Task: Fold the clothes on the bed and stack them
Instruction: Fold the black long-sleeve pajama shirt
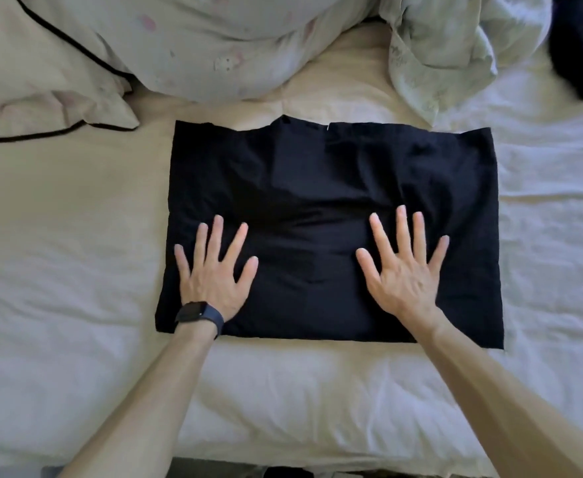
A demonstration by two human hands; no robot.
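Both palms flat, fingers spread: left hand [214, 270] and right hand [402, 267] press the half-folded shirt [317, 188]; dark clothes [580, 46] wait far right.

1 folded dark garment [317, 201], 1 dark heap [580, 46]; 2 hands: L hand [214, 282], R hand [404, 281]; 1 watch [198, 313].

The folded garment [317, 181] lies in the middle of the bed [59, 288]. The left hand [214, 281] and the right hand [404, 281] rest side by side on its near half. Behind it lie a pillow [41, 63], to the left, and a quilt [448, 53], to the right.
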